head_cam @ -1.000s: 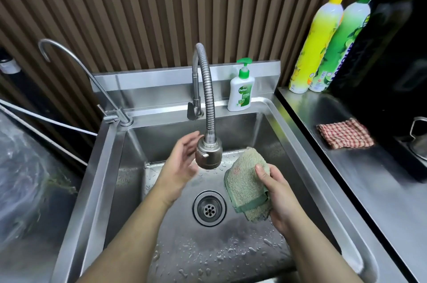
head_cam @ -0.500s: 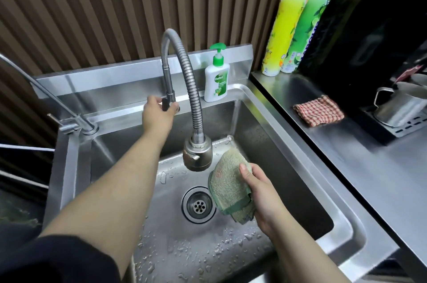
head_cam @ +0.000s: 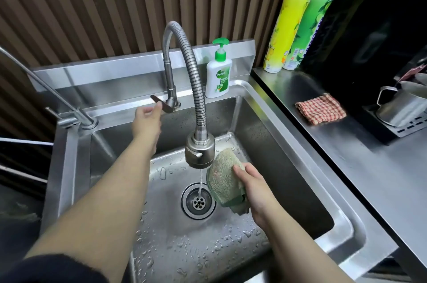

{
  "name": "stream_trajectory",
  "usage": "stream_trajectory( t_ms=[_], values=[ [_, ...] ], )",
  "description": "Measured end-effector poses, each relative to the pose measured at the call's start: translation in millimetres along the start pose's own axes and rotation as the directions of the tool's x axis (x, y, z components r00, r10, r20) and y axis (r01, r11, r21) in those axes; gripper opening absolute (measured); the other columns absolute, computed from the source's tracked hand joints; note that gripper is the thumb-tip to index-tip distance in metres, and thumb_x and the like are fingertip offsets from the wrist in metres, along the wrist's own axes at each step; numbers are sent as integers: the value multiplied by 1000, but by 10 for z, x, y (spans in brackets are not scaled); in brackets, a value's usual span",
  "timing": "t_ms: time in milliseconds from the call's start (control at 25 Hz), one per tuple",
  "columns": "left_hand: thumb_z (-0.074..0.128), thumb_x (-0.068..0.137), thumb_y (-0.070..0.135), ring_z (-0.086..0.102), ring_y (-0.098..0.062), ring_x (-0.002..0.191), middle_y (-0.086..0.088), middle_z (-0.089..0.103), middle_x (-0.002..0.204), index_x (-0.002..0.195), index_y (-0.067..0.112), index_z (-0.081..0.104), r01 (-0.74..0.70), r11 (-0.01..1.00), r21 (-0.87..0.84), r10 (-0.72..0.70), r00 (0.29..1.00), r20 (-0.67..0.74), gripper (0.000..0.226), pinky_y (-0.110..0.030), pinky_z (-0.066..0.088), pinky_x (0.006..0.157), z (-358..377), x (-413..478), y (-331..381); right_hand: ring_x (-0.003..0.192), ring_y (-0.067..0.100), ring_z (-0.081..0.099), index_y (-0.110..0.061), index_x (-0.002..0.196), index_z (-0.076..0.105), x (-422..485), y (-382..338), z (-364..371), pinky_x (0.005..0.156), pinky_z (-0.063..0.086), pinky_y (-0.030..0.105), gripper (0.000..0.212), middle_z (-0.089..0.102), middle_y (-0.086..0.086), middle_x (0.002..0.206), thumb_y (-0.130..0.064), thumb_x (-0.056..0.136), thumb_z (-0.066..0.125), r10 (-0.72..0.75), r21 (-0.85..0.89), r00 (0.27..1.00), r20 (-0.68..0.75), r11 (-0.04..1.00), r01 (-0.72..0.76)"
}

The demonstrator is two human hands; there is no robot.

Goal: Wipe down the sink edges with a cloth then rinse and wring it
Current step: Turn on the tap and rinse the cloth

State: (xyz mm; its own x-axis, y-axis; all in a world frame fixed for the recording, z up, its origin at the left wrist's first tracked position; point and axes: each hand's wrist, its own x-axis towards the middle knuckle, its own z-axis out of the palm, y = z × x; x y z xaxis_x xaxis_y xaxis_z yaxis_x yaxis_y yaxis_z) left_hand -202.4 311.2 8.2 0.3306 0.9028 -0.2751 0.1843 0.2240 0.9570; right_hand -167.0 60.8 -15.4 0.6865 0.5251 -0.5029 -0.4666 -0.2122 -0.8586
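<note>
Right hand (head_cam: pixel 254 181) closed on green cloth (head_cam: pixel 223 181), held over sink (head_cam: pixel 300 167) basin just right of thin water stream (head_cam: pixel 200 181) below spray head (head_cam: pixel 199 152). Left hand (head_cam: pixel 146 118) open, fingertips at tap lever (head_cam: pixel 161 103). Next: shift cloth leftward into stream.

sink (head_cam: pixel 272 107): brushed steel, wet | cloth (head_cam: pixel 223 178): rough terry | faucet (head_cam: pixel 196 88): ribbed metal

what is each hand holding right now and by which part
The right hand holds the green cloth by its right side. The left hand grips nothing; its fingertips touch the tap lever.
</note>
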Motion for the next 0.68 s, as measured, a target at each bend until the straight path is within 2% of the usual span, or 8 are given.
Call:
stream_trajectory(
  t_ms=[40,120,240,320,400,480,560,680],
  values=[
    [50,92,37,51,-17,67,-3,54,78,87,21,48,27,1000,7,-27,999,29,17,-29,46,62,-74,-151,-114,63,18,59,-20,85,55,34,-2,23,39,38,17,13,61,2,78,-27,95,50,3,-29,999,32,1000,-2],
    [44,96,33,54,-21,73,-7,56,83,85,20,48,167,986,26,-169,976,137,17,-32,47,65,-214,-455,-439,56,10,56,-18,85,53,105,-2,80,40,38,14,12,59,1,74,-21,96,48,32,-119,992,126,993,-17],
    [38,97,38,57,-18,88,-6,60,102,97,22,54,335,937,94,-348,892,288,23,-37,46,80,-361,-863,-915,57,10,60,-14,92,56,195,14,187,47,43,18,7,63,2,73,-13,95,50,79,-162,957,277,986,-35],
    [31,96,49,56,-19,103,-3,61,109,104,23,58,409,911,44,-397,845,359,38,-39,44,91,-422,-1044,-1082,66,14,62,-14,95,59,240,34,229,60,47,26,7,66,2,76,-12,93,53,88,-162,943,320,986,-37],
    [28,95,53,57,-23,109,-6,63,112,108,24,58,477,877,-60,-408,805,431,44,-40,44,94,-470,-1163,-1130,65,14,62,-14,93,59,264,61,236,61,48,28,7,67,0,74,-11,91,54,100,-157,934,344,986,-48],
    [38,93,49,58,-25,108,-10,63,112,112,21,56,458,886,-69,-380,803,459,39,-40,46,94,-498,-1231,-1117,59,11,61,-15,91,58,266,72,205,53,47,22,6,66,0,72,-10,91,54,119,-155,931,344,986,-68],
    [57,84,34,62,-26,103,-13,66,110,109,12,59,407,911,-58,-344,833,434,33,-39,49,91,-496,-1271,-1082,58,10,60,-16,89,56,278,58,139,49,45,20,8,64,0,73,-10,92,53,128,-139,941,314,986,-88],
    [65,82,14,67,-24,92,-10,71,101,99,6,62,278,960,-1,-258,892,371,19,-35,53,80,-441,-1339,-982,71,11,56,-16,96,54,323,23,27,58,41,23,9,60,2,87,-8,92,52,105,-272,961,257,962,-33]
  ],
)
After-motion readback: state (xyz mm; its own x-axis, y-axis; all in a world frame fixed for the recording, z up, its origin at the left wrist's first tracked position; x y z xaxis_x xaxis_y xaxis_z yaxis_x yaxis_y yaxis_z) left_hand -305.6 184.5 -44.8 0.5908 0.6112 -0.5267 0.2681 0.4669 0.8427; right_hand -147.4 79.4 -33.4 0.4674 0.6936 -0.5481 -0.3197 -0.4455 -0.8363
